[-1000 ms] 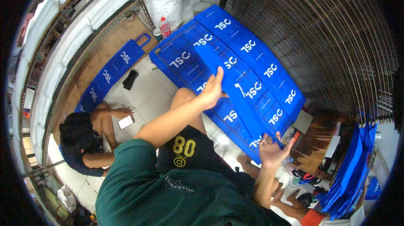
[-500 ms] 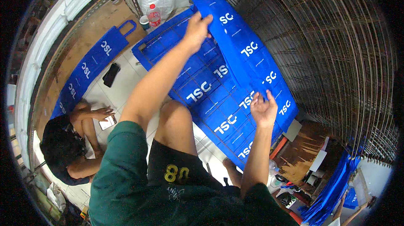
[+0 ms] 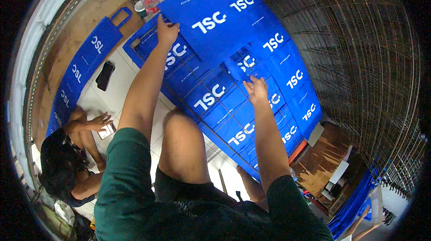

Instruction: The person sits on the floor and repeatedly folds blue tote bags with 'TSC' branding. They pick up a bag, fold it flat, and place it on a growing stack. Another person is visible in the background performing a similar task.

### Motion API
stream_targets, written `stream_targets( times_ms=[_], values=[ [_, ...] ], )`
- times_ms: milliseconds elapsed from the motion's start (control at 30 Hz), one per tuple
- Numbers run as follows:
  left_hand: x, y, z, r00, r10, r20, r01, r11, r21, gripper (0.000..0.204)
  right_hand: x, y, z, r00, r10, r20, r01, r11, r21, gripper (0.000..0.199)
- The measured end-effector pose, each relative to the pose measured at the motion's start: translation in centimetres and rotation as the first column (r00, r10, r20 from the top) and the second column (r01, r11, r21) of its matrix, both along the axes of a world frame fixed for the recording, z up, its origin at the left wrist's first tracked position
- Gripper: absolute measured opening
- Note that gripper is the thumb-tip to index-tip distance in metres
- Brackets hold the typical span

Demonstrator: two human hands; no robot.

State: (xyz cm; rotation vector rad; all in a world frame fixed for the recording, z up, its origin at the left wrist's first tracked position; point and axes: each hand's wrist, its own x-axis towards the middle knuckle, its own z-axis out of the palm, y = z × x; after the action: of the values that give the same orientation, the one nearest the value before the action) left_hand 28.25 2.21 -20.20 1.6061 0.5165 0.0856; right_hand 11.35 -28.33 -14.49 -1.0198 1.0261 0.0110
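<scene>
A blue fabric bag (image 3: 202,7) with white print lies over the upper part of a wire rack (image 3: 186,71). Other blue bags (image 3: 294,79) of the same kind cover the rack to the right and show beneath its wires. My left hand (image 3: 167,33) grips the bag at its left edge, fingertips closed along the cloth. Lower and to the right, my right hand (image 3: 257,89) pinches a loose, slightly blurred strap-like part of the bag near the rack's middle. The exact fingertip contact is partly hidden.
Tall stacked wire racks (image 3: 354,61) rise on the right. A red-capped bottle (image 3: 151,1) stands beyond the rack's left corner. At left, a person (image 3: 67,164) sits holding a phone (image 3: 107,130); a black phone (image 3: 104,76) lies on the tiles near another blue bag (image 3: 81,66).
The bag, earlier folded in a narrow strip at the upper right, is now spread flat leftward. My left hand moved left and down; my right hand moved left and up and has closed on the bag.
</scene>
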Motion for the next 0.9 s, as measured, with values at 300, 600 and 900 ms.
stream_targets(
  times_ms=[300,600,900],
  values=[
    [-0.6,0.4,-5.6,0.996,0.013,-0.085,0.022,0.917,0.398,0.079,-0.2,-0.7,-3.5,0.999,0.030,-0.025,-0.034,0.988,-0.149,0.068],
    [0.3,-0.1,-5.7,0.998,0.014,-0.054,0.001,0.961,0.275,0.075,0.6,-1.1,-4.4,0.999,-0.033,0.008,0.034,0.985,-0.166,0.065],
    [0.1,-0.3,-6.3,1.000,0.006,-0.028,0.001,0.970,0.242,0.073,0.6,-1.2,-4.1,0.996,0.040,-0.083,-0.058,0.973,-0.225,0.061]
  ],
)
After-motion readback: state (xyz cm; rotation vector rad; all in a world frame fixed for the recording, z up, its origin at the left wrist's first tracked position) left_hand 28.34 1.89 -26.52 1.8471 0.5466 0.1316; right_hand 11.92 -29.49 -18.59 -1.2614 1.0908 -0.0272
